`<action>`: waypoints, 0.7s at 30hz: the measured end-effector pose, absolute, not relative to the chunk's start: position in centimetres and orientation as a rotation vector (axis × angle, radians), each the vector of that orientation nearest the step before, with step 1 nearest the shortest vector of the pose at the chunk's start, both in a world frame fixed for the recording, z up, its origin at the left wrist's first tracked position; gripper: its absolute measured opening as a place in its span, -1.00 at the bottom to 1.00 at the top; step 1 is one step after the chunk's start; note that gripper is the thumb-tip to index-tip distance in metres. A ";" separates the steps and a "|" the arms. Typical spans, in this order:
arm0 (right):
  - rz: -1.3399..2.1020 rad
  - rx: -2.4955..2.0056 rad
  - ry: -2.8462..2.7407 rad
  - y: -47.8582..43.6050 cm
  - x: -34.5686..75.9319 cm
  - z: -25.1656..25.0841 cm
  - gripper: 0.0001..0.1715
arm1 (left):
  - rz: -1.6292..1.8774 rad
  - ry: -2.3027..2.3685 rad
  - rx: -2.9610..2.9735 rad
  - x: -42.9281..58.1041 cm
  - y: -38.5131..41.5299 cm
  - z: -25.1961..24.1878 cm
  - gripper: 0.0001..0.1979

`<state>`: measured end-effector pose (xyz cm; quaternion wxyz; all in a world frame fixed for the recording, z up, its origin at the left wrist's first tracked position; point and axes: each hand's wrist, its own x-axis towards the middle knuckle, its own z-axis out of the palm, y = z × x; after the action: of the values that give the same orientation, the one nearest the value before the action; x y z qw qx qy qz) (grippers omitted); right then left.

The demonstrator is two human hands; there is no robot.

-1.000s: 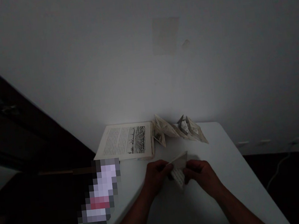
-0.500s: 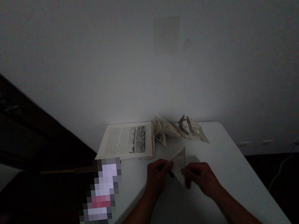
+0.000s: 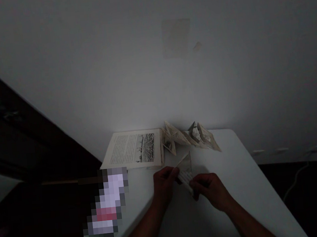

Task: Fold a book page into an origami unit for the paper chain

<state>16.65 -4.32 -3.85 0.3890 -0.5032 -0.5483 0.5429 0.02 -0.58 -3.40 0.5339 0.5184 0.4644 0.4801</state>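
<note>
Between my hands, over the near part of the table, is a folded piece of printed paper (image 3: 186, 170) with a pointed top. My left hand (image 3: 164, 182) pinches its left edge between thumb and fingers. On the lower right edge, my right hand (image 3: 208, 188) has its fingers closed on the same paper. Behind my hands stand folded paper boats (image 3: 177, 134), made from similar printed pages; another boat-like fold (image 3: 205, 136) lies to their right. The fingertips under the paper are partly hidden.
A stack of printed pages (image 3: 133, 147) with a picture on top lies at the back left of the white table (image 3: 230, 209). Near the left edge is a pixelated, bright object (image 3: 110, 199). The wall (image 3: 131, 79) rises right behind the table; a dark door (image 3: 11, 122) is at left.
Both hands have shifted slightly left with the folded paper, and its pointed top has moved left and a little up. The boats and the page stack stay in place.
</note>
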 end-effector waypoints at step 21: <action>1.420 -1.268 -1.383 -4.4 16.1 -3.4 -0.71 | 1.245 1.144 1.051 -0.1 -0.1 -3.7 -0.72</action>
<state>16.14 -4.43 -3.40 0.3841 -0.4974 -0.5427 0.5572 -0.12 -0.11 -3.66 0.5441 0.4431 0.4822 0.5245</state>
